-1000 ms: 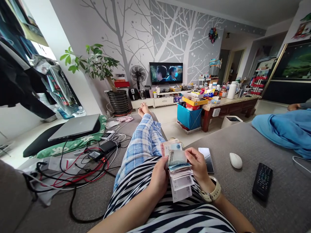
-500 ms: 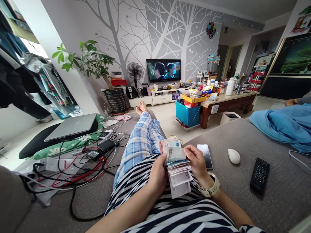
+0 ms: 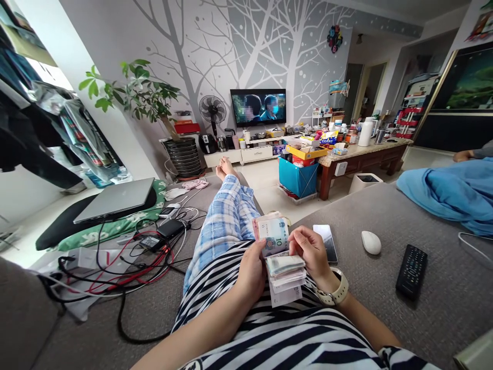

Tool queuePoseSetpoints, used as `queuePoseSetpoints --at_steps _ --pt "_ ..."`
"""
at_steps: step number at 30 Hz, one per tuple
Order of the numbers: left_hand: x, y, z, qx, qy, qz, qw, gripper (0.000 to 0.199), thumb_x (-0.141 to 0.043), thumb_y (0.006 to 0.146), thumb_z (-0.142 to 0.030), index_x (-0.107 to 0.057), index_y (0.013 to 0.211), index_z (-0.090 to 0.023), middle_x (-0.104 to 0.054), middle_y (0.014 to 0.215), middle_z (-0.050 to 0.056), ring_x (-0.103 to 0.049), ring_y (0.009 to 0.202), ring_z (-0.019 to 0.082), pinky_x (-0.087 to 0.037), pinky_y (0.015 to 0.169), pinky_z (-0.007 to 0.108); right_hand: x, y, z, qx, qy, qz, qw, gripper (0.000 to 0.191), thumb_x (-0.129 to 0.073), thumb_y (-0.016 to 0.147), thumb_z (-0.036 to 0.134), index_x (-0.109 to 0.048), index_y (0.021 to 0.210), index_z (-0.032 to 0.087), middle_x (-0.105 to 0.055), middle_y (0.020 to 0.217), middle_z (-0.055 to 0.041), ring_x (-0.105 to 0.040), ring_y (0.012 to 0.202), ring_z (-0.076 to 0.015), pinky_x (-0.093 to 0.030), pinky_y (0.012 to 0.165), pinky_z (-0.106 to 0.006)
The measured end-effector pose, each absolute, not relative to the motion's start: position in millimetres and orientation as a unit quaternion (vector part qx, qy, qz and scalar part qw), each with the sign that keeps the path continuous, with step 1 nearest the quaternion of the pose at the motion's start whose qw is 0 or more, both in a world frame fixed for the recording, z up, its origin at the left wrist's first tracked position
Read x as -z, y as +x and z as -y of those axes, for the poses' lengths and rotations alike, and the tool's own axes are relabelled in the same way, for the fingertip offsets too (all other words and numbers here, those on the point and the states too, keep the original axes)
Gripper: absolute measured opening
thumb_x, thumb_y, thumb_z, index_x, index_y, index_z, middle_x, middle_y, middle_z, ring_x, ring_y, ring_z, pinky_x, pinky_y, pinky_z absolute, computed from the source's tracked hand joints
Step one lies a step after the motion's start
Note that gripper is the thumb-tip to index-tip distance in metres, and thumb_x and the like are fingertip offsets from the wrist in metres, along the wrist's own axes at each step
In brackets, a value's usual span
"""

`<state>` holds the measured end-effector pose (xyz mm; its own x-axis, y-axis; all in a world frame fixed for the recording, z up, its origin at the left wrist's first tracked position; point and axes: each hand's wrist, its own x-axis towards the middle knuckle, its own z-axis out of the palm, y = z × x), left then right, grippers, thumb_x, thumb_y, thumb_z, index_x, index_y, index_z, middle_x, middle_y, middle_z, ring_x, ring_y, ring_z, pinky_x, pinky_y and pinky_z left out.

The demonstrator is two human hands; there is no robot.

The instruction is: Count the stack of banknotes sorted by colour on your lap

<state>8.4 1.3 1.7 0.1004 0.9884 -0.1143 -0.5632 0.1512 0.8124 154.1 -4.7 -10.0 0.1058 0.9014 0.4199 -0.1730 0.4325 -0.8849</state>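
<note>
A stack of banknotes (image 3: 275,235) stands fanned between my two hands above my lap, the upper ones upright with a "10" showing. Its lower part is folded over toward me, with pale notes hanging down in layers. My left hand (image 3: 252,270) is closed on the stack's left edge, thumb on the front. At the right edge, my right hand (image 3: 311,254) has its thumb and fingers pinched near the top of the folded notes; whether a note is between the fingertips is hard to tell. A pale watch (image 3: 337,290) is on my right wrist.
On the sofa to the right lie a phone (image 3: 325,241), a white mouse (image 3: 371,242), a black remote (image 3: 412,271) and a blue cloth (image 3: 449,192). Tangled cables (image 3: 127,272) and a laptop (image 3: 115,199) are at left. Another person's hand (image 3: 463,155) shows at far right.
The note that stood in front of the upright "10" note has folded down toward me onto the lower layers. My right hand has moved slightly down and its fingers have curled.
</note>
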Motion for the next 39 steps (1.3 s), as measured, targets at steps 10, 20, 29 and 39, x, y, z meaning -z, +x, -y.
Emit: queuePoseSetpoints --at_steps 10,20,29,39 --pt "-7 8 1 -0.566 0.311 -0.334 0.687 0.024 -0.078 0.065 -0.028 -0.074 0.086 -0.016 -0.077 0.083 0.006 -0.07 0.08 0.023 -0.054 0.079 0.035 3 152 8 -0.399 -0.34 0.544 0.655 0.031 -0.067 0.087 0.044 -0.058 0.07 0.02 -0.05 0.051 0.0048 -0.041 0.047 -0.0106 -0.031 0.049 -0.025" --pt "-7 6 2 -0.557 0.319 -0.341 0.687 0.028 -0.084 0.06 -0.025 -0.072 0.082 -0.013 -0.072 0.071 0.004 -0.064 0.064 0.016 -0.051 0.069 0.029 11 151 -6 -0.418 -0.369 0.475 0.681 0.031 -0.072 0.079 0.042 -0.049 0.083 0.022 -0.041 0.059 0.0089 -0.036 0.05 -0.0099 -0.029 0.048 -0.023" --pt "1 5 -3 -0.574 0.31 -0.376 0.658 0.023 -0.081 0.062 -0.035 -0.072 0.074 -0.018 -0.072 0.069 0.004 -0.068 0.073 0.024 -0.053 0.074 0.036 9 154 -4 -0.368 -0.404 0.527 0.65 0.037 -0.062 0.087 0.046 -0.049 0.063 0.02 -0.042 0.058 0.0048 -0.037 0.055 -0.0122 -0.03 0.052 -0.025" --pt "5 8 -6 -0.581 0.302 -0.353 0.669 0.03 -0.074 0.069 -0.032 -0.075 0.09 -0.011 -0.078 0.089 0.009 -0.07 0.084 0.024 -0.053 0.087 0.037 5 153 0 -0.349 -0.393 0.541 0.656 0.039 -0.059 0.089 0.049 -0.053 0.064 0.02 -0.044 0.058 0.004 -0.039 0.055 -0.0128 -0.031 0.053 -0.026"
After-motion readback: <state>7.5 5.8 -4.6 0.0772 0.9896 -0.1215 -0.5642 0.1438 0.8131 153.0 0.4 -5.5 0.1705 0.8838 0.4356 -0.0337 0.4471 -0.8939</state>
